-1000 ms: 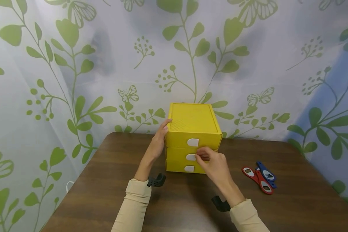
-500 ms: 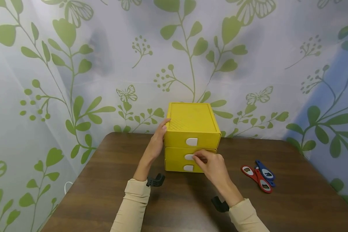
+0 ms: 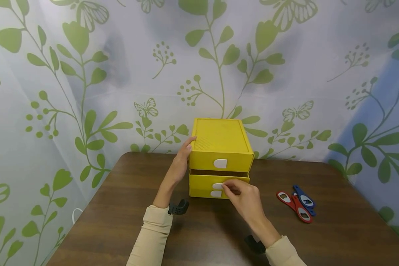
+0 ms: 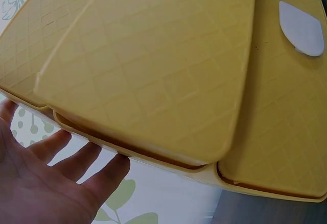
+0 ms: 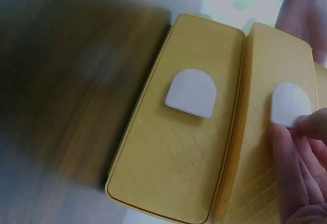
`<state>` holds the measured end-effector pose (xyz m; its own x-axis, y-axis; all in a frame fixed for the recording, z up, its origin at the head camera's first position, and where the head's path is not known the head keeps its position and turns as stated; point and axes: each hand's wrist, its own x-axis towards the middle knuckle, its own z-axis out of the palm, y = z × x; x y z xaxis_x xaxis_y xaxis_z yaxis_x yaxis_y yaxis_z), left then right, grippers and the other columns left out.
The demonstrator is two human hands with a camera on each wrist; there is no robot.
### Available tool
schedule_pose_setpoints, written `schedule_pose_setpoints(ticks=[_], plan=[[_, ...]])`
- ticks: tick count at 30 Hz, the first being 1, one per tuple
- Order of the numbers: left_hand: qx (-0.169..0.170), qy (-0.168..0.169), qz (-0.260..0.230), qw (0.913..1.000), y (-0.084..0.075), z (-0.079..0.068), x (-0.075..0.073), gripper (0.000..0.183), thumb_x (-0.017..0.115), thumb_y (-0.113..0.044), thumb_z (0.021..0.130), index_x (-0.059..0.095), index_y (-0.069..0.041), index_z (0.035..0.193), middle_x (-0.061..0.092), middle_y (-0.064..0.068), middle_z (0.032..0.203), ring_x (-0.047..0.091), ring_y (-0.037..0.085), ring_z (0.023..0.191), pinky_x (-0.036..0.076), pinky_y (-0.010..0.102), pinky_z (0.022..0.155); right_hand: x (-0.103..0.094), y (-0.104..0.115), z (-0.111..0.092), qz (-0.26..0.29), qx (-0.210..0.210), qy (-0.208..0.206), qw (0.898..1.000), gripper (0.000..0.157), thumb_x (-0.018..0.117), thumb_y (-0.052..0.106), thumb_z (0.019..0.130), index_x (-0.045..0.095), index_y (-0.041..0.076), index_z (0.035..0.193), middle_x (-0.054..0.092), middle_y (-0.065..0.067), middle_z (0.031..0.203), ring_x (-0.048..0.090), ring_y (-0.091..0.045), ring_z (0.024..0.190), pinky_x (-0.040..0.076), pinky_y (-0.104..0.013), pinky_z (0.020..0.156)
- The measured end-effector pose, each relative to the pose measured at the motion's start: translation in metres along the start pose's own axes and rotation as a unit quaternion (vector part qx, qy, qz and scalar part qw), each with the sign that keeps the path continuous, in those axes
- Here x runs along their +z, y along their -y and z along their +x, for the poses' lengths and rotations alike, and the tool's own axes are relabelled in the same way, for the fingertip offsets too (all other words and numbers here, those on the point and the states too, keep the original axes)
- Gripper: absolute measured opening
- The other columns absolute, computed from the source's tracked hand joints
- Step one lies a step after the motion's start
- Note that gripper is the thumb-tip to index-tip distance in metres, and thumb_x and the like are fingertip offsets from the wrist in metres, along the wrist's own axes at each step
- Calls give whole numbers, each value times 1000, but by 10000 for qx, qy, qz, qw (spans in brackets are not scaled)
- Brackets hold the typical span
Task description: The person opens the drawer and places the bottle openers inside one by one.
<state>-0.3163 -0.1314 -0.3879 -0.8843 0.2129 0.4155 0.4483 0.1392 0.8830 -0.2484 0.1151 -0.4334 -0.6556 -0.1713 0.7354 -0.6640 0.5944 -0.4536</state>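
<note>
We have the yellow drawer unit (image 3: 219, 135) standing upright at the far side of the table (image 3: 119, 210), close to the leaf-patterned cloth (image 3: 136, 55). Its middle drawer (image 3: 199, 183) juts partly out toward the near side, with a dark gap between its upper edge and the top drawer (image 3: 203, 162); the top drawer and the bottom drawer (image 5: 168, 157) sit pushed in. Our right hand (image 3: 246, 195) has its grip clamped on the white middle handle (image 3: 217, 186), pinching it between thumb and fingers from the right. Our left hand (image 3: 178, 164) rests against the left side of the unit, its grip apart, the fingers (image 4: 87, 155) spread and their tips at the side wall. The white lower handle (image 3: 216, 193) is just below the one we pinch, and the white upper handle (image 3: 220, 163) is above it. Well to the right, red pieces (image 3: 304, 214) and blue pieces (image 3: 306, 200) lie overlapping on the table.
</note>
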Motion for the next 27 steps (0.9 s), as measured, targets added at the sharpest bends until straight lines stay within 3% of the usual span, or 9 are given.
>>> schedule_pose_setpoints(ticks=[27], plan=[[18, 54, 294, 9996, -1, -1, -2, 54, 25, -51, 112, 32, -29, 161, 21, 0, 170, 19, 23, 157, 19, 58, 125, -29, 26, -32, 386, -404, 346, 9978, 24, 88, -1, 77, 76, 17, 89, 76, 12, 84, 70, 4, 73, 55, -12, 64]])
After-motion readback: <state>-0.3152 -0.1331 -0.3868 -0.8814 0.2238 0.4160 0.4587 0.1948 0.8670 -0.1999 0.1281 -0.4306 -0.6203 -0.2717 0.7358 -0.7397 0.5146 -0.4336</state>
